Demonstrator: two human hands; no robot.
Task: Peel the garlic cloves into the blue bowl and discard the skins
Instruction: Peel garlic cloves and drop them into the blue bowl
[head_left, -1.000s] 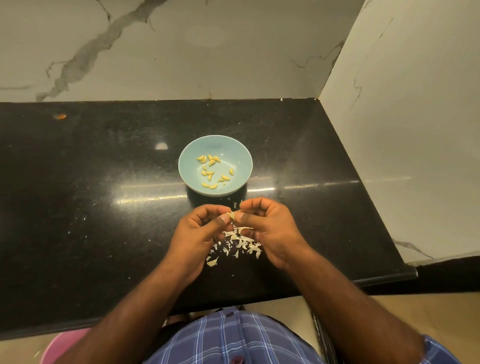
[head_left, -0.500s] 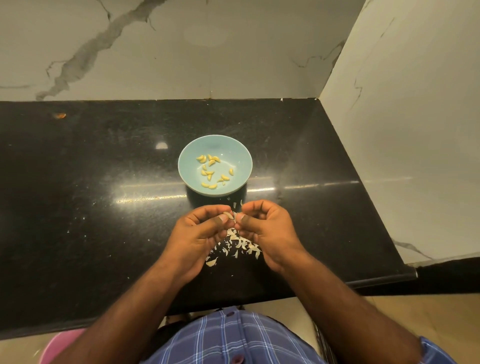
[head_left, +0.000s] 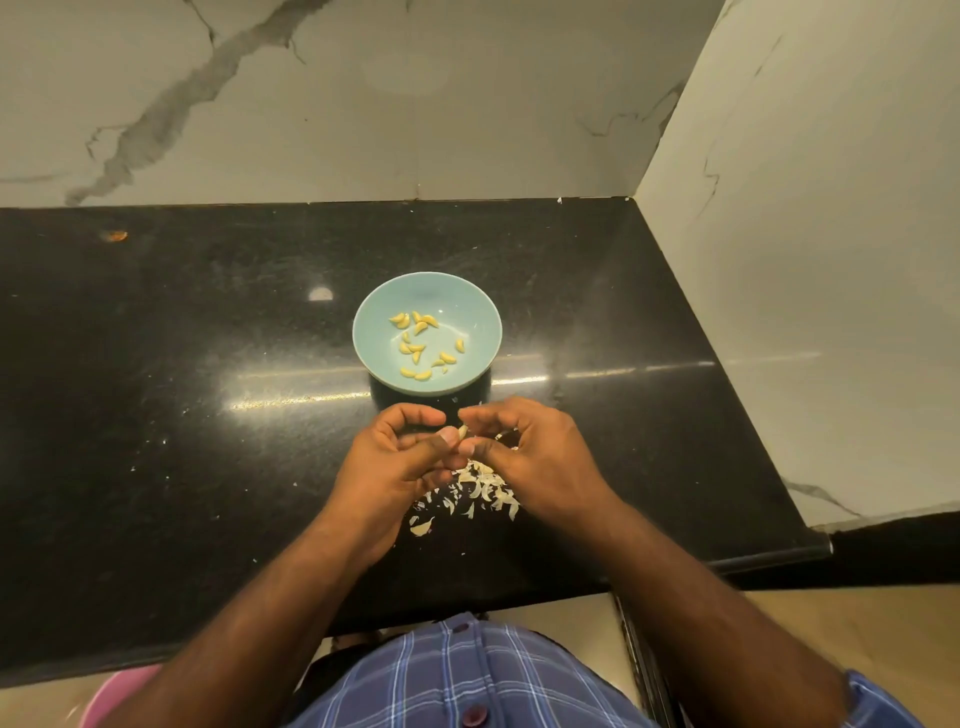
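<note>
Likely a home kitchen, black granite counter (head_left: 208, 364), marble-look wall tiles (head_left: 467, 104)

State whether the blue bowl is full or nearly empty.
Nearly empty: the bowl holds only a few scattered cloves, with most of its floor bare.

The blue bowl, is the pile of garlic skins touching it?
Apart. The head view shows bare black counter between the blue bowl and the pile of garlic skins, which lies nearer the person.
</note>
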